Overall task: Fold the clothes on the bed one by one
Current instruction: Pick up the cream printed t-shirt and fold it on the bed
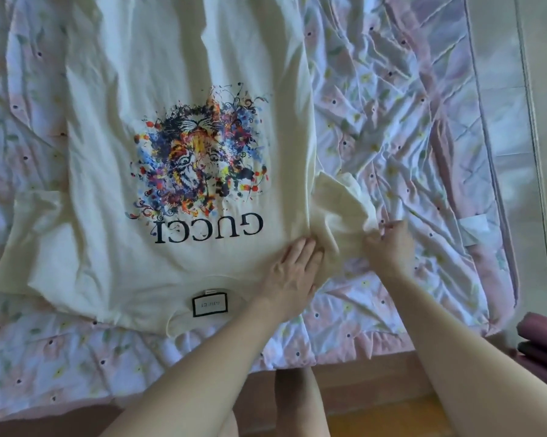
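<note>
Cream tee point(183, 74) flat on the bed, both my hands at its right shoulder.

Tee lies print-up on the floral quilt point(392, 105), collar nearest me w/ the neck label point(209, 306) showing, hem far end; tiger print point(199, 159) and black lettering read upside down from here; my left hand point(292, 272) is palm-down on the shoulder by the collar, fingers straight and close together, pressing the cloth; my right hand point(390, 244) is just beside it, fingers curled, pinching the edge of the right sleeve point(341, 203), which sits bunched up and lifted a bit off the quilt (thumb hidden under the cloth, can't tell its grip); left sleeve point(22, 241) lies spread flat at the other side; folded dark-red fabric point(543, 345) at far right edge, off the bed.
</note>
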